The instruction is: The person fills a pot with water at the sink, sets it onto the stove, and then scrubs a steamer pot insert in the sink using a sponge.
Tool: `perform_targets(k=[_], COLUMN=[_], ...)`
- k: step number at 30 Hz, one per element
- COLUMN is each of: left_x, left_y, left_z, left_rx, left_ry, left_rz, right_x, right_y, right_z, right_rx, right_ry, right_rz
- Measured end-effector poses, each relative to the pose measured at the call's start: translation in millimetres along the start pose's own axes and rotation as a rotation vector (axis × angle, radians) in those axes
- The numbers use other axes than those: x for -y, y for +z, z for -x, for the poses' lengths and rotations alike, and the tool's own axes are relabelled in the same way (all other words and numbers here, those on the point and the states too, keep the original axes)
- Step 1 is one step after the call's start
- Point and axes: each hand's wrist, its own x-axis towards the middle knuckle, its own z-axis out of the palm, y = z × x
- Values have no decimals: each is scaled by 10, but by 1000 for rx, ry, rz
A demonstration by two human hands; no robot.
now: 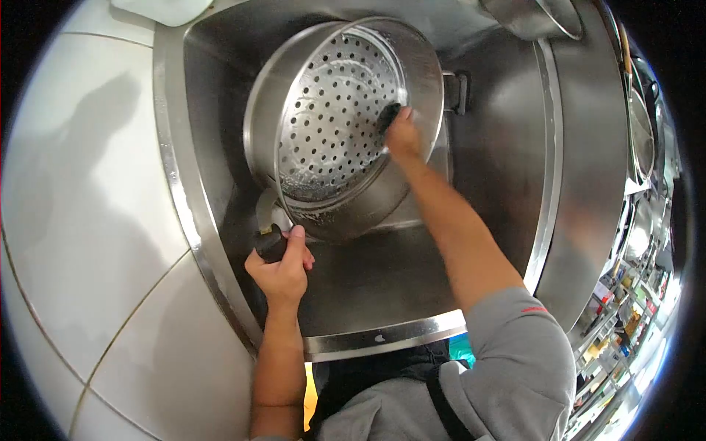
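A large round metal steamer pot point(346, 110) with a perforated bottom is tilted in the steel sink point(353, 287), its open side facing me. My left hand point(279, 272) is closed around the black side handle point(271, 243) at the pot's lower left. Inside the pot, at the right of the holed bottom, my right hand point(404, 136) is closed on a dark scouring pad point(390, 115). The pad touches the metal near the edge of the perforations. Whitish suds or wet streaks show along the inner wall. A second handle point(461, 92) sticks out at the pot's right.
White tiles point(88, 184) line the left wall beside the sink rim. A metal bowl-like vessel point(537, 18) stands at the upper right, on the sink's edge. A white object point(162, 9) lies at the top left. Cluttered shelves point(625, 316) run along the far right.
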Motion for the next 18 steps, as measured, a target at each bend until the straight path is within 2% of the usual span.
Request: perform_targets(k=[3,5,6,8,9,11,13,14,16,17,18], left_x=[-2,34,66,102,93,117,107,87,84,91,94], left_y=[26,50,42,42,72,69,82,88,98,102,105], left_z=[20,30,55,55,77,183,121,121,115,118,130], left_rx=[11,3,-8,-32,-26,-9,-20,-18,-12,-12,-17], left_ry=[6,0,-9,-8,8,-7,8,14,11,13,5], left_rz=[18,69,54,36,69,98,58,60,93,88,67], right_x=[125,-31,-90,-60,-40,-65,28,52,55,-46,-13], right_y=[332,447,368,170,209,241,173,138,157,91,79], right_z=[634,765,567,-188,-279,-191,476,459,450,177,-36], right_rx=[-58,55,61,-73,-72,-163,-103,-109,50,8,13], right_ry=[60,-244,-242,124,125,-17,-330,-331,-256,-164,-170], right_rz=[-76,-168,-167,-174,-175,-138,-152,-152,-98,-196,-204])
